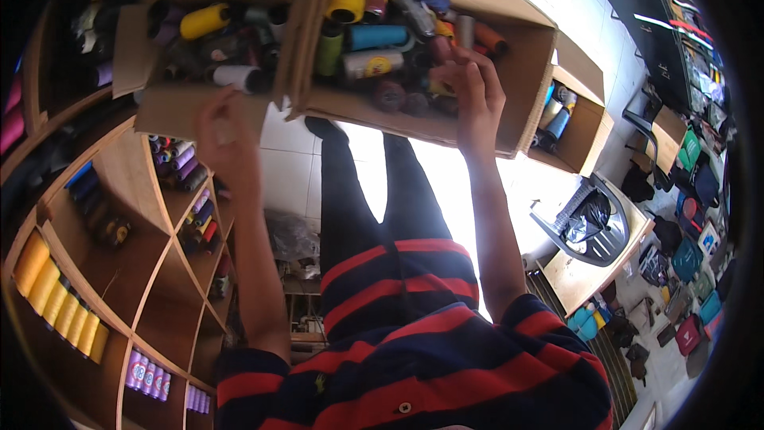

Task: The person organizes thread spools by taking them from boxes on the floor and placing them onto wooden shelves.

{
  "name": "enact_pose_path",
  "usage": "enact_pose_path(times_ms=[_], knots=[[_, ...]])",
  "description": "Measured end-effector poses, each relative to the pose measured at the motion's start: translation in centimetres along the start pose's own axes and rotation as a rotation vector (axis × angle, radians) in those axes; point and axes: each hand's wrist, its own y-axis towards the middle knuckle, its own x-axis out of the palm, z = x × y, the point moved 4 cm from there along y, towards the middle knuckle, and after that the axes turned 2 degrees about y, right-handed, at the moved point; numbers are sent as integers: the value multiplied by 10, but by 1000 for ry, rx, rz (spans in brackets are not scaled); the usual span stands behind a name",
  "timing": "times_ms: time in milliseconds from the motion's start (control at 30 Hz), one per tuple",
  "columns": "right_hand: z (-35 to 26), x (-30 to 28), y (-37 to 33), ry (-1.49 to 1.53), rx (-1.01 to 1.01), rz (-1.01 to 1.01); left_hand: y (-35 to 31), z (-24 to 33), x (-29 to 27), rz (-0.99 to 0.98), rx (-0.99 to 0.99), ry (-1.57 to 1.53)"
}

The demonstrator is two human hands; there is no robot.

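Presently, the left hand [226, 129], blurred, grip undeterminable, is near a white spool [231, 76] in the smaller carton [169, 111]; the right hand [479, 94], half-curled, hold unclear, is by coloured spools [378, 37] in the larger carton [519, 72]

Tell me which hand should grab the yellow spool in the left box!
Probably the left hand: it's at the near side of the left box, nearer the yellow spool. The right hand is at the other box.
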Motion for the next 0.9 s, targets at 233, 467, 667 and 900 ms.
enact_pose_path(times_ms=[233,467,667,900], knots=[[19,-80,33,-288,95,-48,-46,80,142,-777,118,393],[72,-80,41,-1227,203,-340,-52,67,160,-831,33,368],[83,-95,56,-1137,335,-363,-49,73,160,-611,58,420],[60,-122,80,-862,26,47,-69,105,196,-614,356,585]])
